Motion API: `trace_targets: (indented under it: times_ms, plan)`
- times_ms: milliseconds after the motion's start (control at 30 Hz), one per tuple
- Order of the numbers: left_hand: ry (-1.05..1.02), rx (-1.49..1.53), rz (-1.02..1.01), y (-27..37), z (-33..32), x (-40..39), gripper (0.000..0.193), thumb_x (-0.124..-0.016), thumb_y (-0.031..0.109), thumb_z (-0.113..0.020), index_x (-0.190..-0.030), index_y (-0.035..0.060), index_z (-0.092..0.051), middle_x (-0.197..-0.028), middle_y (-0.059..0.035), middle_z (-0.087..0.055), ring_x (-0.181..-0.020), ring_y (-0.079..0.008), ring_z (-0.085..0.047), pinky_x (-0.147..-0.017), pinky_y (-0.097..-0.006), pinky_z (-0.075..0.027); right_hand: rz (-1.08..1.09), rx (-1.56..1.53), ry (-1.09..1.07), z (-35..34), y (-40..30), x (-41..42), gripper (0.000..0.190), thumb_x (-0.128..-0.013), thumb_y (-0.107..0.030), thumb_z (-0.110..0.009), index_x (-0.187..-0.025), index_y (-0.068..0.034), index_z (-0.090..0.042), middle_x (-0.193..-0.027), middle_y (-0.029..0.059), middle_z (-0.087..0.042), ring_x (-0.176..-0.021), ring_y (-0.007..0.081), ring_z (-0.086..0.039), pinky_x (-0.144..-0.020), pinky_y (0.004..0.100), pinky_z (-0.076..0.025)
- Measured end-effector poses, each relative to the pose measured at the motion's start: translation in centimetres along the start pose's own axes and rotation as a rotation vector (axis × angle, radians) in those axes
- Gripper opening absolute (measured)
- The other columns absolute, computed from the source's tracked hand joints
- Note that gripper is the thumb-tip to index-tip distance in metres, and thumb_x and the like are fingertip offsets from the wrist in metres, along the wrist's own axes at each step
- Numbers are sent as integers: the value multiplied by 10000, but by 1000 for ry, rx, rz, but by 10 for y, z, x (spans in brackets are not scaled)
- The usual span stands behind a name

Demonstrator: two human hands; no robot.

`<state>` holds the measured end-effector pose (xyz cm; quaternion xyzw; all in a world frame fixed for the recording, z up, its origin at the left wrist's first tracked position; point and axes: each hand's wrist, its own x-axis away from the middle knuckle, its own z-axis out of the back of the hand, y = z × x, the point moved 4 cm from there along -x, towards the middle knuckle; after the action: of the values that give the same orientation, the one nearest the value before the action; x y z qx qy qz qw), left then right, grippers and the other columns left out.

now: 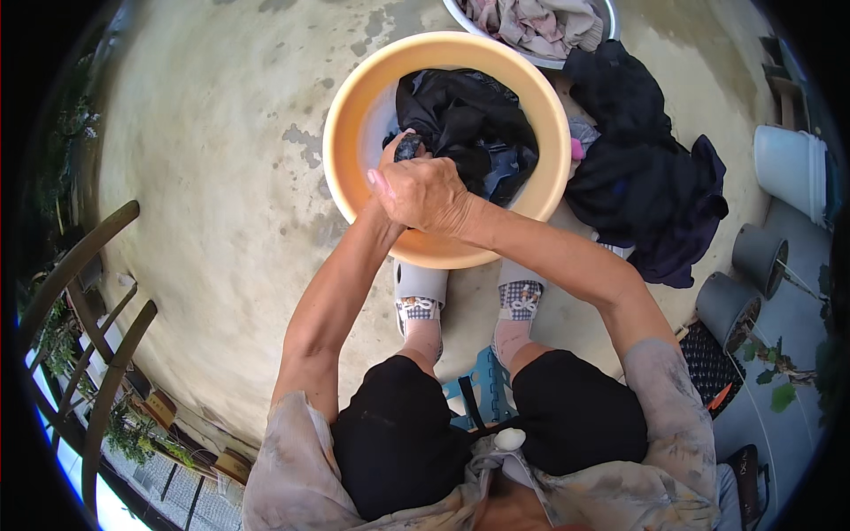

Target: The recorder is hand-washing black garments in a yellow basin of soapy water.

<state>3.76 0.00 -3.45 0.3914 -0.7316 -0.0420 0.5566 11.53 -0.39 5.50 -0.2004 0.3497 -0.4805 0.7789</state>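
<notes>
A wide orange-yellow plastic basin (342,152) stands on the floor before me. Wet black cloth (458,113) lies bunched in it, with a little water or suds showing between the folds. Over the basin's near left part, my left hand (392,151) grips a twisted bunch of dark fabric (410,147). My right hand (431,189) is closed against the left one and covers much of it. The dark bunch pokes out above the knuckles; the fingers beneath are hidden.
Dark clothes (637,159) are heaped right of the basin, beside a small pink object (576,149). Beyond sits a metal basin (612,26) of pale laundry. A white bucket (787,166) and grey plant pots (757,255) line the right. A teal folding stool (488,378) is beneath me.
</notes>
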Motion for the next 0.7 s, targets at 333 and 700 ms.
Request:
trace_targets:
  times_ms: [333,700]
  plan:
    - [12,-196,54,11,6,-4,318,-926,357,-581,-1016,55,-623,-836,-82,-658,-699,-203,-633,-725,-312,-550,27,-46,0,-5,-10,4,318,-883,-218,-621,-617,-53,-569,-549,159,-580,-509,323,-626,-479,404,-509]
    - [-20,129,-83,43,5,-14,180,-949,231,-559,-1005,64,-595,-874,-91,-646,-769,-234,-671,-722,-385,-585,-459,-874,-558,16,108,-2,691,-936,-597,-507,-1366,-57,-502,-1335,157,-522,-1296,245,-455,-1119,333,-293]
